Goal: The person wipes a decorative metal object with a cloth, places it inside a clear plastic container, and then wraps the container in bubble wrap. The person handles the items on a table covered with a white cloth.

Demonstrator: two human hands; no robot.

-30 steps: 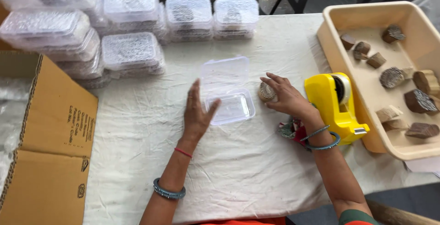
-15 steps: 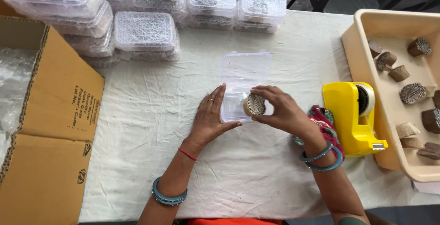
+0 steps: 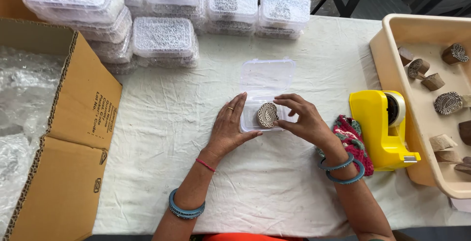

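Observation:
A clear plastic box [image 3: 265,81] lies open on the white cloth, its lid flipped back away from me. My right hand [image 3: 301,118] holds a carved wooden stamp block [image 3: 268,115] with a paisley pattern, set into the box's base. My left hand [image 3: 229,125] rests flat on the cloth with its fingers against the box's left side.
Stacks of closed clear boxes [image 3: 164,37] line the far side. An open cardboard carton [image 3: 78,118] with bubble wrap [image 3: 22,103] stands at left. At right sit a yellow tape dispenser [image 3: 380,125], a knitted cloth [image 3: 351,135], and a beige tray [image 3: 392,59] of wooden blocks [image 3: 447,102].
My right hand carried the stamp block from beside the box into its base. My left hand stayed against the box. The view shifted slightly.

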